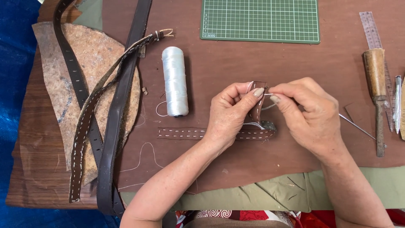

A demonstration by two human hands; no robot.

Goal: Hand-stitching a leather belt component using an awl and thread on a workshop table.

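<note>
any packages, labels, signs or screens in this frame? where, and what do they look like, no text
No packages, signs or screens.
Cutting mat: top centre of the table, green rectangle with a white printed grid and small markings along its left edge.
Ruler: top right, narrow pale strip with printed scale marks, partly under a wooden-handled tool.

A leatherworker's bench, most likely a small craft workshop. Brown leather sheet (236,67) spread as a work surface over a wooden table (29,139). Green gridded cutting mat (259,20) at the far edge, spool of white waxed thread (174,81) beside it. Stitched and punched leather straps (105,114) piled on a rough hide offcut (90,55). Wooden-handled awl (376,84) and steel ruler (371,29) laid at the right.
</note>
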